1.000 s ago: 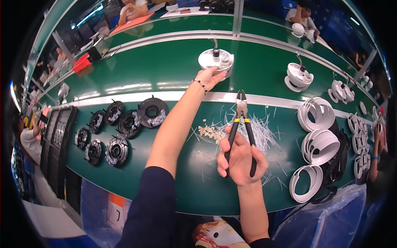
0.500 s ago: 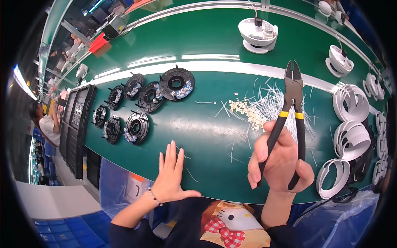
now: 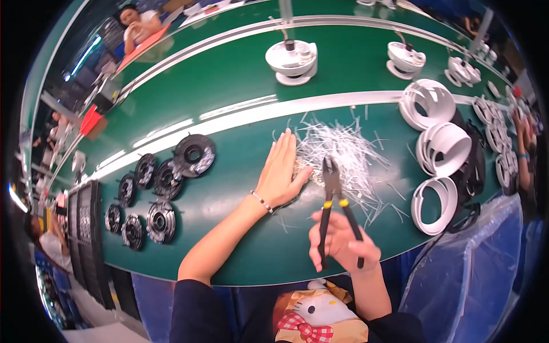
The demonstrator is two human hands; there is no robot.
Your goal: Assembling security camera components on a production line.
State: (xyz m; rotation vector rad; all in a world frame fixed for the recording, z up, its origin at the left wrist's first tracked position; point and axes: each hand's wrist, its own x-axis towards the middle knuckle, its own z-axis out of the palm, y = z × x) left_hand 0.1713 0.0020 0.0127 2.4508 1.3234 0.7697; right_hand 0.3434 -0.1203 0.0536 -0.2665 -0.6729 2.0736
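Observation:
My right hand [image 3: 345, 243] grips a pair of diagonal cutters [image 3: 333, 186] with black handles and yellow bands. The cutters point away from me, with handles spread and the tips over the near edge of a pile of white wire offcuts [image 3: 343, 143]. To the left of that pile my left hand [image 3: 277, 174] lies with its palm edge near the green table [image 3: 240, 246], fingers stretched out together and thumb apart. Between it and the wires are small beige connectors [image 3: 303, 167], partly covered by the hand.
Several round black parts with circuit boards [image 3: 162, 222] stand at the left. White ring-shaped parts [image 3: 434, 204] stack up on the right. White rounded units [image 3: 291, 62] stand beyond a pale rail [image 3: 246, 116]. A black tray rack [image 3: 86, 240] borders the far left; other people sit around.
My left hand has moved right and away from me, up to the connectors. The right hand has lowered the cutters toward the left. The view has shifted to the right.

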